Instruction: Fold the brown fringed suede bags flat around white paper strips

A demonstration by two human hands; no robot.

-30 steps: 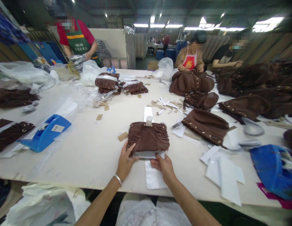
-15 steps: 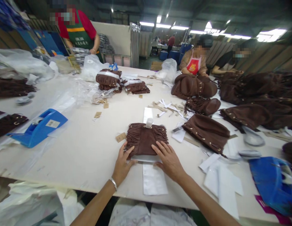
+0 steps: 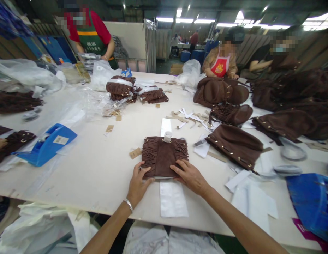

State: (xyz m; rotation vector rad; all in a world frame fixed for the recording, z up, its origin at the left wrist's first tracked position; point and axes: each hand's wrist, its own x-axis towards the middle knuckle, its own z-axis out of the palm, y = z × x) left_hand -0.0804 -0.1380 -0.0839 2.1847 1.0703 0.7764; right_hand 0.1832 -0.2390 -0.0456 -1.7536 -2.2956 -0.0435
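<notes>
The fingers of the right hand are laid out flat and slightly spread on the near right part of the brown fringed piece. Nothing is pinched or grasped by them. A second ago the same fingers were curled around the white edge at the near side of the piece. That grip has been let go and the palm has been brought up onto the suede. From this it is judged that folding at the near edge has given way to pressing the piece flat.

The left hand has hardly been moved. Its fingers are open and rest on the near left corner, with the thumb set along the fringe, so the corner is pinned rather than gripped. A bracelet is worn at that wrist.

The piece lies on the table, just beyond both hands and in the middle of the near side. A white strip runs out from under it toward the near edge. Less white is seen along the near border of the piece than before. A small white cap stands at its far edge, and a cardboard tag lies just to its left.

Farther left, a blue tape dispenser is set. To the right, a brown bag is lying well apart from the hands.
</notes>
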